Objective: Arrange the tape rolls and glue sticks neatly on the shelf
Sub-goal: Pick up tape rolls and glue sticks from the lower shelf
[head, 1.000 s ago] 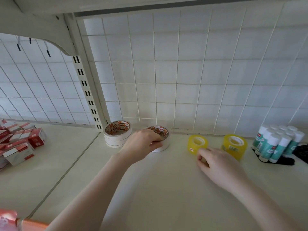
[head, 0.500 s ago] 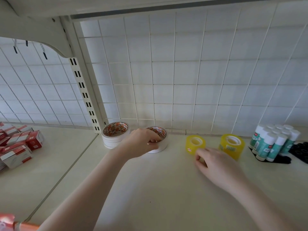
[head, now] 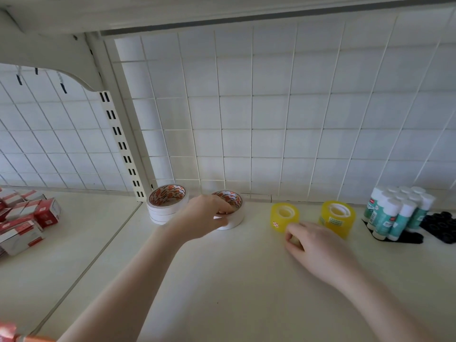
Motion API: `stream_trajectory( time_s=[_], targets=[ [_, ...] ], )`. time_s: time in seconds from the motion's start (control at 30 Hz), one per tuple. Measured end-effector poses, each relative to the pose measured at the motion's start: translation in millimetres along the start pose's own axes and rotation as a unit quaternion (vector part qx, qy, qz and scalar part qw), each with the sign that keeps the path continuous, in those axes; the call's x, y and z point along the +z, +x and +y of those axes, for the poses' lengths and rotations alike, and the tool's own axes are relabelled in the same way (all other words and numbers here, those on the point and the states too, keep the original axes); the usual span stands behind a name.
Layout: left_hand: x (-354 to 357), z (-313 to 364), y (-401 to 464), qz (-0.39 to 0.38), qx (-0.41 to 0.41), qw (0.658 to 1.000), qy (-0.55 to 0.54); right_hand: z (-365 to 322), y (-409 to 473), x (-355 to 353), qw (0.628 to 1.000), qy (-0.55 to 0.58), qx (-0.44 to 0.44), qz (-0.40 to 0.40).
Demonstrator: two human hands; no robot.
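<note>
My left hand (head: 206, 214) grips the near rim of a short stack of white tape rolls (head: 233, 213), fingers curled over its edge into the orange-printed core. A taller stack of the same white rolls (head: 166, 204) stands just to its left by the shelf upright. My right hand (head: 312, 243) rests on the shelf with fingers curled, close in front of a small yellow tape roll (head: 283, 215); something pale shows under its fingertips. A larger yellow tape roll (head: 338, 218) stands to the right. A bundle of glue sticks (head: 397, 213) with white caps stands at the far right.
Red and white boxes (head: 24, 223) lie heaped on the neighbouring shelf at left. Black items (head: 439, 225) sit beside the glue sticks. A white wire grid (head: 271, 119) backs the cream shelf (head: 234, 292), and a slotted upright (head: 123, 149) divides the bays.
Both hands stay where they were on the shelf. My view has tilted slightly; the left fingers have curled a bit further over the tape stack's rim.
</note>
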State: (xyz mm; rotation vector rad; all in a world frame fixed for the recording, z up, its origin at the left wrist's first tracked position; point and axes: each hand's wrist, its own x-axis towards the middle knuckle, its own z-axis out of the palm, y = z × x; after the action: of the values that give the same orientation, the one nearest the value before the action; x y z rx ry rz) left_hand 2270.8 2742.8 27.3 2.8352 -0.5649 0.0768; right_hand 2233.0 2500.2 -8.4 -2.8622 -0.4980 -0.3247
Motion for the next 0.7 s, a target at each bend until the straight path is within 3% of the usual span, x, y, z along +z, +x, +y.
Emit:
stream_trajectory(
  time_s=[0.1, 0.27, 0.43, 0.6, 0.7],
  targets=[
    [3.3, 9.7, -13.0, 0.042, -0.001, 0.998, 0.046, 6.3, -5.0, -9.1, 0.999, -0.02, -0.015, -0.045],
    [17.1, 40.0, -49.8, 0.151, -0.086, 0.984, 0.043, 23.7, -23.5, -35.9, 0.995, -0.065, 0.027, -0.074],
    [38.2, 74.8, -75.7, 0.155, -0.152, 0.976, 0.032, 42.7, -60.8, -50.7, 0.993, -0.095, 0.07, 0.022],
    [48.0, 103.6, -88.7, 0.157, -0.144, 0.977, 0.025, 66.0, -99.6, -47.3, 0.98, -0.037, 0.153, 0.123],
    [52.6, 121.7, -93.3, 0.172, -0.12, 0.978, 0.001, 72.9, -132.2, -43.4, 0.969, -0.057, 0.158, 0.183]
  ],
)
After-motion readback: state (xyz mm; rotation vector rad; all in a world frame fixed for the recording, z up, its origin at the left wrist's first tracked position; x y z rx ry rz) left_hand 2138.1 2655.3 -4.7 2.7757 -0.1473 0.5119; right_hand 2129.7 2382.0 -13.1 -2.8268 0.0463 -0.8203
